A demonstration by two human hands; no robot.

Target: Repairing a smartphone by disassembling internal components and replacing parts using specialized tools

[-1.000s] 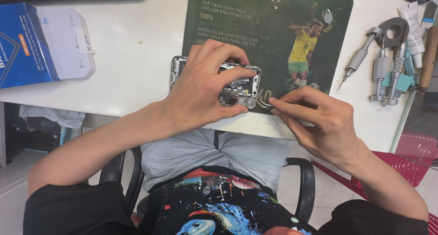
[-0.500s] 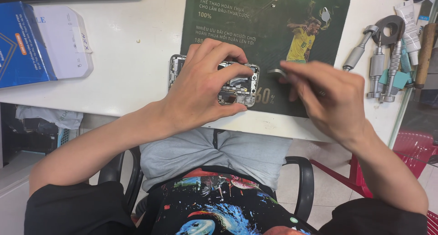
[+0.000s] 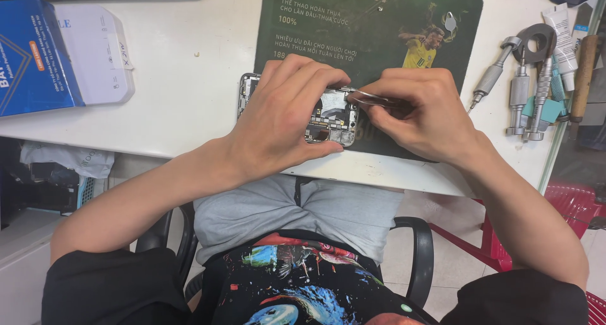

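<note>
Seen from the head camera, a person's left hand (image 3: 284, 120) lies curled over an opened phone (image 3: 328, 116) at the centre of the frame, fingers and thumb clamping its edges, the exposed circuitry showing at the phone's right end; the right hand (image 3: 423, 113), closed in a pinch, grips slim metal tweezers (image 3: 372, 99) whose tip touches the phone's upper edge; the phone rests on a dark green mat (image 3: 379, 41); screwdrivers (image 3: 524, 85) lie at the upper right; a blue box (image 3: 31, 56) sits at the upper left.
</note>
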